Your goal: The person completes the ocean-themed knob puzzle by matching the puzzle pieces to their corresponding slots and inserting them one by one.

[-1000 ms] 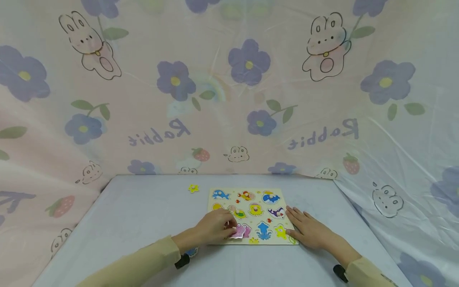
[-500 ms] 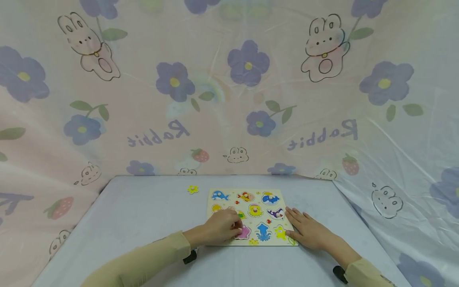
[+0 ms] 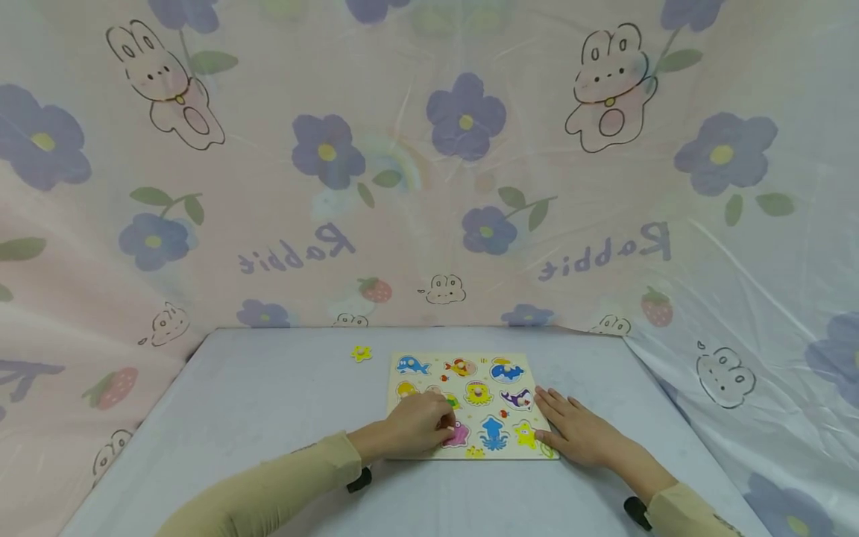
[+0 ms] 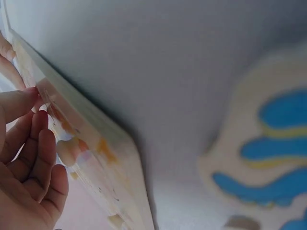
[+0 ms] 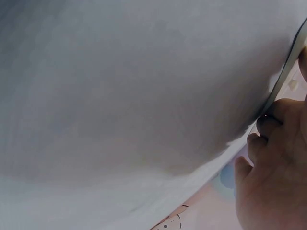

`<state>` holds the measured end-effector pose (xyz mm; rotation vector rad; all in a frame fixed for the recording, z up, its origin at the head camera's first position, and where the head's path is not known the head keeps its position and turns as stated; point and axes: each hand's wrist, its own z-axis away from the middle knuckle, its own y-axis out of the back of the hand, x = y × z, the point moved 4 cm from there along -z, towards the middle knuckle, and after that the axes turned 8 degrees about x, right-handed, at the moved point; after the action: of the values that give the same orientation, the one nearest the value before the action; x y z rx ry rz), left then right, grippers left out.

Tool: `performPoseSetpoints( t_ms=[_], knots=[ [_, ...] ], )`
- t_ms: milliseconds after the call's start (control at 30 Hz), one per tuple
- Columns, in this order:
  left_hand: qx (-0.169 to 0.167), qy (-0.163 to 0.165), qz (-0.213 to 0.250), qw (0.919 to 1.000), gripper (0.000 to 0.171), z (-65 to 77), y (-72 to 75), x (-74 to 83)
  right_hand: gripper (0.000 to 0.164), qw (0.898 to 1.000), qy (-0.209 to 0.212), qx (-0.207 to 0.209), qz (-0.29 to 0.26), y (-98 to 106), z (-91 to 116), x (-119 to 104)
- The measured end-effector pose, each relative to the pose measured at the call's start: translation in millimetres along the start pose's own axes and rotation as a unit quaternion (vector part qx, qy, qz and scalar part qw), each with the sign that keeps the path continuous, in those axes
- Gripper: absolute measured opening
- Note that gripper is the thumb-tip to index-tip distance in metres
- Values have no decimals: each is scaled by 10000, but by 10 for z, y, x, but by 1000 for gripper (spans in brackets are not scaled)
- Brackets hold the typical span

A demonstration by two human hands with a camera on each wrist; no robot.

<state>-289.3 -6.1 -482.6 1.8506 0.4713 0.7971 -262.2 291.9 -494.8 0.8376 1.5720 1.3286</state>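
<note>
My left hand (image 3: 421, 425) pinches a pink sea-animal puzzle piece (image 3: 459, 435) between thumb and forefinger, down at the lower-left part of the puzzle board (image 3: 470, 415). My fingers hide much of that piece, so I cannot tell if it sits flat in its matching recess. In the left wrist view, the left hand's other fingers (image 4: 47, 148) are loosely bent above the board. The right hand (image 3: 582, 431) lies along the board's right edge with its fingers extended and the thumb over the corner near a yellow star shape (image 3: 526, 434).
A yellow star-shaped piece (image 3: 362, 353) with a knob lies on the white table (image 3: 288, 388), beyond the board's left corner. Close under the left wrist is a blue-and-cream piece (image 4: 273, 153). Knobbed sea animals, such as a blue whale (image 3: 506, 371), fill other parts of the board.
My left hand has shifted slightly right and lowered the pink piece over the pink shape on the board; for the last half second it has barely moved. The right hand stays put.
</note>
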Motion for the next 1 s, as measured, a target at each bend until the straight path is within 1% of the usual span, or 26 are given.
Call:
performPoseSetpoints(
  t_ms=[167, 400, 500, 633, 733, 867, 1000],
  knots=[
    [-73, 22, -100, 9999, 9, 12, 2, 12, 82, 10000, -22, -42, -19, -19, 0, 7],
    [-178, 5, -153, 9997, 9, 23, 42, 37, 82, 10000, -12, -16, -14, -18, 0, 5],
    [-158, -17, -146, 9998, 9, 31, 57, 40, 82, 10000, -17, -10, -19, -18, 0, 5],
    [-44, 56, -75, 9999, 10, 46, 94, 29, 83, 10000, -37, -30, -28, -23, -1, 12],
    [78, 119, -23, 9999, 12, 68, 163, 21, 83, 10000, -55, -49, -29, -28, -1, 14],
    [296, 8, 65, 9995, 14, 124, 297, -9, 83, 10000, -46, -59, -39, -32, 0, 16],
    [500, -35, 191, 9986, 15, 212, 452, -80, 83, 10000, -24, -34, -11, -31, 1, 22]
  ],
)
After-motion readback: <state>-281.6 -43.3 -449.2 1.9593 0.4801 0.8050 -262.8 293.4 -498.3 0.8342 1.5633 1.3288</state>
